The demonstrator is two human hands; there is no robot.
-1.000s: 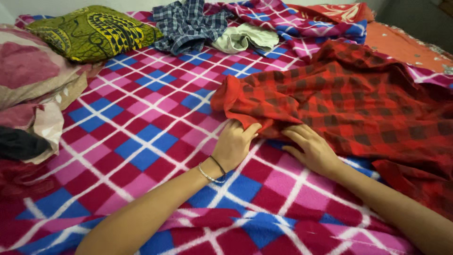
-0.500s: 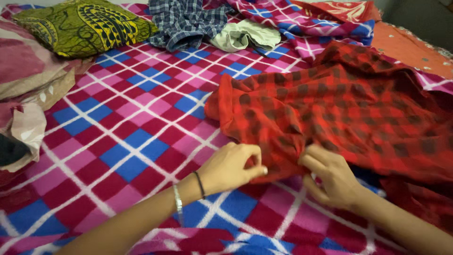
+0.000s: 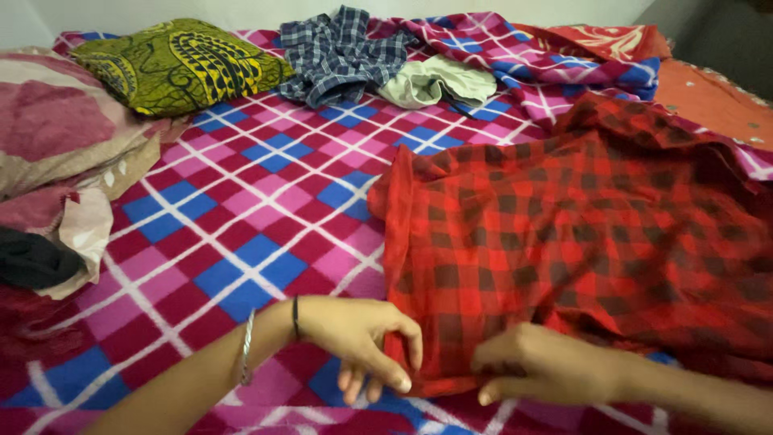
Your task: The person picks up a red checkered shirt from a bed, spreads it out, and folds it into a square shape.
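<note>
I pinch the red checked shirt's (image 3: 564, 234) hem, lower centre, with my left hand (image 3: 366, 338) and right hand (image 3: 535, 372); it lies spread, unfolded.

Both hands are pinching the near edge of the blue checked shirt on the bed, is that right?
Not quite. In the head view, the left hand and right hand pinch the near edge of the red checked shirt. The blue checked shirt lies untouched at the far side of the bed.
</note>
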